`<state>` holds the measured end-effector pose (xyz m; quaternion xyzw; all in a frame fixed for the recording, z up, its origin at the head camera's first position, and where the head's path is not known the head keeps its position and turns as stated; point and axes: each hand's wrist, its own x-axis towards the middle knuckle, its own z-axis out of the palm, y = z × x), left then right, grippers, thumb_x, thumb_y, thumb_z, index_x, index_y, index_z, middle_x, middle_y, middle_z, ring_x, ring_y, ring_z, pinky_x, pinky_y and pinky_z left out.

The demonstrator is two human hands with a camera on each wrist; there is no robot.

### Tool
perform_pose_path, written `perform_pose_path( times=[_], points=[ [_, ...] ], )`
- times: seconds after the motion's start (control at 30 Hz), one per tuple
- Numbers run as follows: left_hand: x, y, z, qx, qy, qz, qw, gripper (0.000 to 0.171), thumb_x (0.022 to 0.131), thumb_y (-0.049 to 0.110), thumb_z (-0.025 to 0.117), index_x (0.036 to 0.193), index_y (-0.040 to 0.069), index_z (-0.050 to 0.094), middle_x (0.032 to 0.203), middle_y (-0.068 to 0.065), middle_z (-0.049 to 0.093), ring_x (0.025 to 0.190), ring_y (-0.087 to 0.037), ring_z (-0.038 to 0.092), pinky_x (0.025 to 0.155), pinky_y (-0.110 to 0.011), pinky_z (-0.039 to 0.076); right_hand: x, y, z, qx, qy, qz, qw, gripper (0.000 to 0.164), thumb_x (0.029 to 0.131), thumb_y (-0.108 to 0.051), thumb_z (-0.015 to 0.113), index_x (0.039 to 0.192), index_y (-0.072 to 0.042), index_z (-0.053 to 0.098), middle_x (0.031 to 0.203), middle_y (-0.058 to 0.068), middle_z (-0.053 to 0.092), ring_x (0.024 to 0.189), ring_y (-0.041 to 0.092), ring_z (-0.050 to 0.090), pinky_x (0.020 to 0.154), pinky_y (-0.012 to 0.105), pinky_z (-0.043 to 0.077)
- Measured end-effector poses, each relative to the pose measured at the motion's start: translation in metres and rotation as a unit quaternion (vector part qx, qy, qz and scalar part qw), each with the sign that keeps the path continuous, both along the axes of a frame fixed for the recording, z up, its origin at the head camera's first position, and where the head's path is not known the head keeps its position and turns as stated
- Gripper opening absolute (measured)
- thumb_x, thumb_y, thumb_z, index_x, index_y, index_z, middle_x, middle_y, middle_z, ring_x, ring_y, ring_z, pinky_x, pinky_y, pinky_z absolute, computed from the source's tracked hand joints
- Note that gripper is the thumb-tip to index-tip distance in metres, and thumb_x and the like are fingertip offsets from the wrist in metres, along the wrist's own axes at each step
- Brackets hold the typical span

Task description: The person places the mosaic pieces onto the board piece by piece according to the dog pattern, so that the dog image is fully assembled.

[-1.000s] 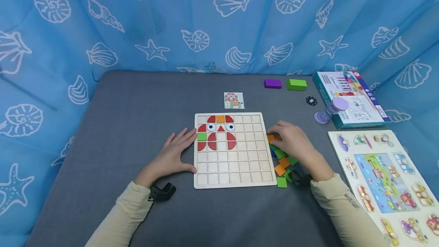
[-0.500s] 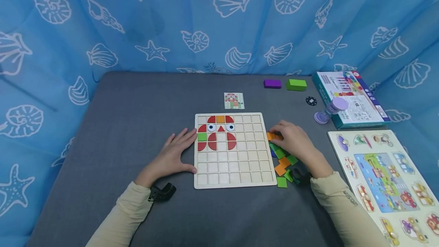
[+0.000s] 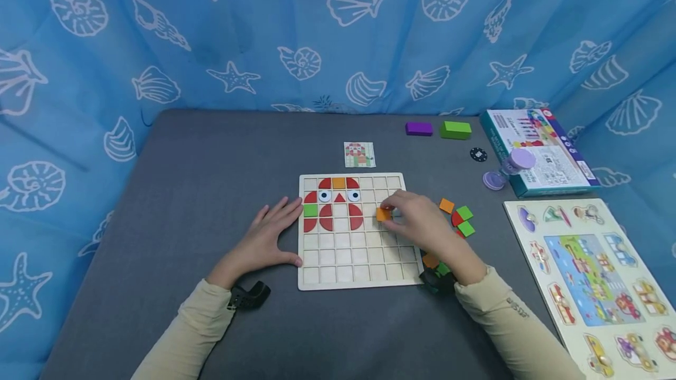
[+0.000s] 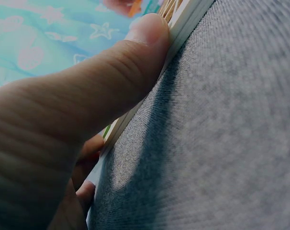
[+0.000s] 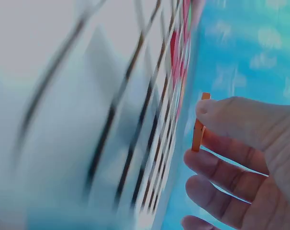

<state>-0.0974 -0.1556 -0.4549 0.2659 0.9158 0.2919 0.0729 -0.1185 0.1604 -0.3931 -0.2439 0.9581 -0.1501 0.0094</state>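
Note:
A wooden grid board (image 3: 338, 277) lies mid-table, with red rounded pieces (image 3: 356, 217), two eye tiles (image 3: 324, 196), a red triangle, one orange square (image 3: 338, 183) and a green square (image 3: 310, 210) set in its upper left cells. Between thumb and fingers my right hand (image 3: 425, 224) pinches an orange square tile (image 5: 198, 129), held over the board's right half. My left hand (image 3: 264, 245) rests along the board's left edge, fingers spread; in the left wrist view its thumb (image 4: 121, 67) touches the board's side.
Loose green, orange and red tiles (image 3: 463, 221) lie right of the board, partly under my right forearm. A pattern card (image 3: 360, 155) sits behind it. Farther right are purple and green blocks (image 3: 455, 130), a box (image 3: 549, 157), a lilac-capped hourglass (image 3: 509, 170) and a picture puzzle (image 3: 594, 280).
My right hand has picked up an orange tile from the loose pile and carried it left over the board. The left hand has stayed in place.

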Motion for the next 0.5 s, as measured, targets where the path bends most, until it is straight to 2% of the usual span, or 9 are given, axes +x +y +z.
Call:
perform_pose_path(
  times=[0.13,0.23,0.5],
  points=[
    [0.001,-0.001,-0.001,-0.002,-0.001,0.001,1.0,0.107,0.059,0.063,0.068,0.143,0.017,0.02,0.149,0.003,0.015,0.137,-0.022,0.006,0.104,-0.051,0.002,0.0,-0.037,-0.004,0.012,0.029,0.056,0.998,0.023,0.072,-0.025,0.072,0.091,-0.013,0.067,0.081,-0.003,0.062,0.071,0.01,0.054,0.066,0.029,0.045],
    [0.001,-0.001,-0.001,-0.002,0.002,-0.001,1.0,0.107,0.058,0.064,0.067,0.143,0.016,0.021,0.149,0.003,0.015,0.137,-0.022,0.006,0.104,-0.052,0.002,-0.001,-0.056,-0.009,0.022,0.047,0.082,0.995,0.018,0.072,-0.024,0.071,0.087,-0.014,0.068,0.077,-0.005,0.061,0.066,0.009,0.051,0.061,0.027,0.042],
    [-0.001,-0.001,0.001,-0.007,0.007,-0.003,1.0,0.108,0.058,0.064,0.067,0.143,0.016,0.021,0.148,0.003,0.016,0.137,-0.023,0.007,0.104,-0.052,0.003,-0.006,-0.072,-0.014,0.036,0.045,0.095,0.994,0.018,0.071,-0.022,0.073,0.086,-0.015,0.07,0.077,-0.004,0.059,0.066,0.009,0.051,0.058,0.027,0.041]
  ],
)
